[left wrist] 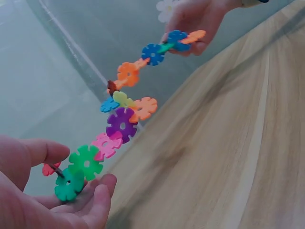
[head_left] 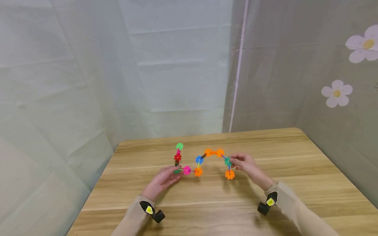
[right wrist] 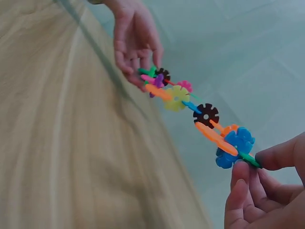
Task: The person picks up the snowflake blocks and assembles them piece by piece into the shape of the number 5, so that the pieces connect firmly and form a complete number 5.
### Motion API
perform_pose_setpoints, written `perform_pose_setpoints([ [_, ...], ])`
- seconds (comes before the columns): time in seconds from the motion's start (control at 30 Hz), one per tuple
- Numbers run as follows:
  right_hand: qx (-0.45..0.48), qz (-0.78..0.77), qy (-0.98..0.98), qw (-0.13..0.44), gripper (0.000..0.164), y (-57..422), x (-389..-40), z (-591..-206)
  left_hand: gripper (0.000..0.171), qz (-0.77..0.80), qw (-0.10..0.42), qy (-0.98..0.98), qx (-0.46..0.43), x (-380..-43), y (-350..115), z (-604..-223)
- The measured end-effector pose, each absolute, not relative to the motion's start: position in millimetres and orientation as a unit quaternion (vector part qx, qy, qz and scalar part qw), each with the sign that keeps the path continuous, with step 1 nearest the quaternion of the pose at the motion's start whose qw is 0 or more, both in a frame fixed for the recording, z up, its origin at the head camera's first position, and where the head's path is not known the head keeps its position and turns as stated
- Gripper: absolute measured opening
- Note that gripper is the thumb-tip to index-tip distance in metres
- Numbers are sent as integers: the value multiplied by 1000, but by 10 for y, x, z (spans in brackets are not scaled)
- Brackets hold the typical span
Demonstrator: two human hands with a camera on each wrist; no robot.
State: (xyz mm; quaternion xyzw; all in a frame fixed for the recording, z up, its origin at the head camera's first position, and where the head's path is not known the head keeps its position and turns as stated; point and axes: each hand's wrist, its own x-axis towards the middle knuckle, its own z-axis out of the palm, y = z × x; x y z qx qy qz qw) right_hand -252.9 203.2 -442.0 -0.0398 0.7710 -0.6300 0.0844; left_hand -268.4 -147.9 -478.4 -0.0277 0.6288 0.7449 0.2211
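Observation:
A chain of interlocking plastic snowflake discs [head_left: 186, 170] stretches between the two hands above the table, in many colours. Near its left end, my left hand [head_left: 165, 178] holds a green disc [left wrist: 69, 185], which lies on the fingers with the thumb above. Beyond that hand, a short branch with a red disc [head_left: 177, 157] and a light green disc [head_left: 179, 146] at its tip points away from me. Thumb and fingers of my right hand [head_left: 246, 165] pinch a green disc [right wrist: 249, 159] near the other end. An orange disc [head_left: 230, 174] hangs just below it.
The wood-grain table [head_left: 206, 203] lies under both hands, its far edge close to a pale hanging curtain [head_left: 183, 82]. Another grey curtain with flower prints [head_left: 336, 93] hangs on the right. Each wrist carries a small black camera [head_left: 152, 211].

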Motion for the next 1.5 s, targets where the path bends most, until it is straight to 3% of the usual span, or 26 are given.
perform_pose_setpoints([
  [0.3, -91, -617, 766, 155, 32, 2114, -2436, -4616, 36, 747, 183, 637, -45, -2757, -1398, -4771],
  [0.47, -117, -591, 781, 164, 30, 2149, -2424, -4697, 32, 757, 165, 629, -67, -2815, -1329, -4779],
  [0.7, -112, -576, 788, 186, 27, 2145, -2375, -4736, 40, 743, 148, 650, -65, -2909, -1261, -4820],
  [0.97, -140, -539, 804, 210, 20, 2153, -2299, -4774, 31, 731, 118, 668, -79, -2968, -1148, -4845],
  [1.5, -149, -533, 801, 229, 11, 2036, -2077, -4756, 33, 705, 125, 694, -76, -3043, -975, -4886],
])
